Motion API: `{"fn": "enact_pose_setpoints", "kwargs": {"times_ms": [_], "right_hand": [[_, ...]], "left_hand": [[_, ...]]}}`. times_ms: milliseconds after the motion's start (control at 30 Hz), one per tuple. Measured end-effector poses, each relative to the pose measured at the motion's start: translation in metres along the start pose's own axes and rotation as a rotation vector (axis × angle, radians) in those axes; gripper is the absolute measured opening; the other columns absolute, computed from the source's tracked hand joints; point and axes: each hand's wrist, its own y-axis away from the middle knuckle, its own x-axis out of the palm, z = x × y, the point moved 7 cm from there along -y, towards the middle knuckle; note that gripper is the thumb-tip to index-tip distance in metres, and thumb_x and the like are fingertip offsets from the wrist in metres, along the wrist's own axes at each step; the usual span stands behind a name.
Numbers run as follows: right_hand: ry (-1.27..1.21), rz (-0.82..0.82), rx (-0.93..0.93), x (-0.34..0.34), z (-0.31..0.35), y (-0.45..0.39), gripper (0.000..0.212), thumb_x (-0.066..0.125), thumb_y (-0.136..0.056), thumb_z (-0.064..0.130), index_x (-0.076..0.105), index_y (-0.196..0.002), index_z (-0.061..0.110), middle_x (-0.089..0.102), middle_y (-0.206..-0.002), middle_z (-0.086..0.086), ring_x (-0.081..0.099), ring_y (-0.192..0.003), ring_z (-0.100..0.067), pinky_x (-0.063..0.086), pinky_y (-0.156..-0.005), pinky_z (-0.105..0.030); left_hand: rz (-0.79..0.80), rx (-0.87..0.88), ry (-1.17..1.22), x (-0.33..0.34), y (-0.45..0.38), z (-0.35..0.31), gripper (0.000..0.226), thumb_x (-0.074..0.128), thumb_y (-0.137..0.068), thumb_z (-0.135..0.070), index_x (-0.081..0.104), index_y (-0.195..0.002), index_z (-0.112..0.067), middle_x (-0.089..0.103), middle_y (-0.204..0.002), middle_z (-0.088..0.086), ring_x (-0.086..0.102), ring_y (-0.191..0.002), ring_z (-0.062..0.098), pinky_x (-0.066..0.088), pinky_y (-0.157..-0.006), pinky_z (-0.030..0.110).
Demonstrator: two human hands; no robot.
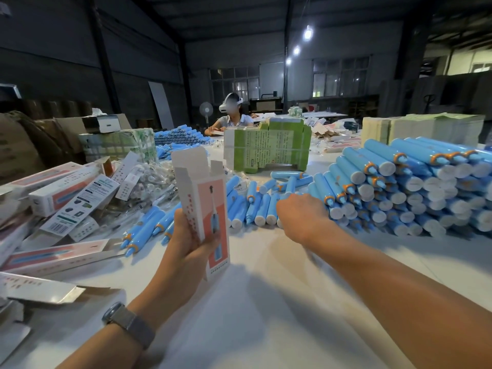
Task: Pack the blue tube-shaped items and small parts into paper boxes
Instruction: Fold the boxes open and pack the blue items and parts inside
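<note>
My left hand [186,235] holds a pink-and-white paper box [210,198] upright, its top flaps open. My right hand [300,214] reaches palm-down onto a loose row of blue tubes [255,206] lying on the white table [266,302]; whether its fingers have closed on a tube is hidden. A big stack of blue tubes with orange collars and white ends [415,187] rises at the right. More blue tubes [149,227] lie left of the box. Small parts in clear bags [154,182] are heaped behind the box.
Paper boxes, some with open flaps [66,198], pile up along the left edge. A green printed carton stack [269,145] stands mid-table. Flat carton bundles [423,129] sit at the back right. Another person [231,118] works at the far side.
</note>
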Motion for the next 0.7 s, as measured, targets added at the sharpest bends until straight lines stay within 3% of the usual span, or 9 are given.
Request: {"fn": "enact_pose_setpoints", "kwargs": {"times_ms": [133,267,333,400,533,600,700], "right_hand": [[-0.076,-0.024,0.033,-0.005,-0.003,0.000,0.020,0.059,-0.095,0.023,0.058,-0.115,0.018,0.060,-0.118,-0.006,0.059,-0.112,-0.029,0.036,-0.072,-0.031],[-0.277,-0.023,0.122,-0.011,-0.018,-0.004,0.023,0.065,-0.085,0.019,0.062,-0.108,0.024,0.061,-0.116,-0.007,0.060,-0.108,-0.030,0.039,-0.074,-0.030],[-0.615,-0.034,0.238,-0.012,-0.036,-0.006,0.017,0.065,-0.080,0.012,0.065,-0.088,0.027,0.066,-0.104,-0.007,0.063,-0.093,-0.028,0.050,-0.074,-0.030],[-1.166,-0.034,0.388,-0.007,-0.050,-0.005,0.021,0.065,-0.078,0.001,0.066,-0.078,0.022,0.067,-0.093,-0.010,0.063,-0.075,-0.025,0.061,-0.067,-0.039],[-2.162,0.087,0.543,-0.002,-0.034,-0.001,0.032,0.060,-0.085,-0.012,0.056,-0.107,0.011,0.057,-0.111,-0.016,0.066,-0.085,-0.035,0.060,-0.050,-0.038],[-2.373,0.124,0.475,-0.009,-0.019,0.000,0.040,0.057,-0.086,-0.014,0.047,-0.114,0.012,0.058,-0.114,-0.017,0.066,-0.093,-0.039,0.059,-0.051,-0.037],[-2.442,0.168,0.250,-0.031,0.003,0.003,0.021,0.053,-0.087,-0.013,0.053,-0.104,-0.001,0.059,-0.102,-0.019,0.068,-0.085,-0.033,0.061,-0.062,-0.038]], "left_hand": [[0.006,0.010,-0.013,0.000,0.000,0.000,0.046,0.062,-0.083,-0.013,0.053,-0.103,-0.054,0.065,-0.112,-0.016,0.064,-0.112,0.008,0.053,-0.087,0.033],[0.038,-0.007,-0.037,-0.002,-0.002,0.004,0.047,0.062,-0.084,-0.015,0.052,-0.109,-0.053,0.063,-0.114,-0.016,0.063,-0.115,0.009,0.052,-0.091,0.042],[0.044,-0.010,-0.053,-0.004,-0.002,0.004,0.048,0.063,-0.085,-0.015,0.051,-0.111,-0.054,0.063,-0.114,-0.016,0.062,-0.115,0.009,0.051,-0.093,0.047],[0.043,-0.015,-0.080,-0.004,-0.002,0.003,0.048,0.063,-0.086,-0.017,0.050,-0.113,-0.054,0.062,-0.116,-0.017,0.062,-0.115,0.008,0.050,-0.094,0.050],[0.038,-0.034,-0.115,-0.002,-0.001,0.003,0.048,0.063,-0.085,-0.018,0.048,-0.113,-0.055,0.062,-0.115,-0.022,0.061,-0.111,0.002,0.050,-0.095,0.053],[0.040,-0.041,-0.154,-0.001,-0.001,0.001,0.047,0.062,-0.083,-0.020,0.047,-0.108,-0.057,0.061,-0.112,-0.027,0.061,-0.109,-0.002,0.049,-0.094,0.050],[0.025,-0.026,-0.255,-0.003,-0.001,-0.007,0.042,0.061,-0.081,-0.026,0.043,-0.099,-0.059,0.060,-0.109,-0.032,0.060,-0.105,-0.003,0.051,-0.088,0.042]]}}
